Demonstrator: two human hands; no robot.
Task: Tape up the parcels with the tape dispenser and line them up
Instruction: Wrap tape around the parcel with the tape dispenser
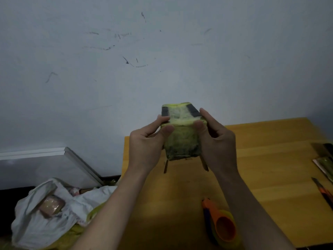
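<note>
Nearest the head camera, two bare forearms are seen reaching forward over the wooden desk (270, 159), and just beside the right forearm an orange tape dispenser (220, 224) with a yellowish roll is left lying at the desk's near edge, held by neither hand. Beyond it, a greenish-yellow parcel (182, 134), glossy with tape, is held up above the desk's far left part, clear of the surface; two dark bands are seen on its upper face. It is gripped from both sides: the left hand (146, 147) is curled round its left edge with the thumb pressed on the near face, and the right hand (219, 141) is curled round its right edge likewise. Two loose strips appear to hang from the parcel's lower edge. The step is judged to be the checking and smoothing of tape; it would be done well if the thumbs were run firmly along the seams and the hanging ends pressed flat or trimmed before the parcel is set down in line. At the desk's right edge, further wrapped packages (324, 159) and what appears to be a utility knife (322, 192) are partly seen. On the floor to the left, a white bag (46, 217) holding a pinkish packet is seen. No brand, label or writing can be read anywhere.
</note>
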